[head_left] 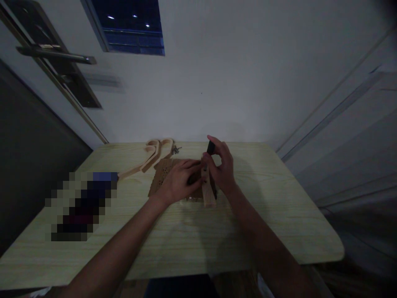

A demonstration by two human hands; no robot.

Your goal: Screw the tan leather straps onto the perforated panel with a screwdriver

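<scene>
A lever handle (58, 54) (metallic) juts near a window (132, 29).

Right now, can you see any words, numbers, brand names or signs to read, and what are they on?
None that can be read.
Cardboard: dark specks, too small to tell what they are.
Black thing in the right hand: no lettering I can make out.
Wooden strip: dark spots, but no readable letters.
Pixelated patch on the table: too blurred to read anything.

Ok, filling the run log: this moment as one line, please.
left hand: over cardboard, beside wooden bar | right hand: holds black object near bar's far end | nearby: curved wooden pieces, small metal parts
</scene>
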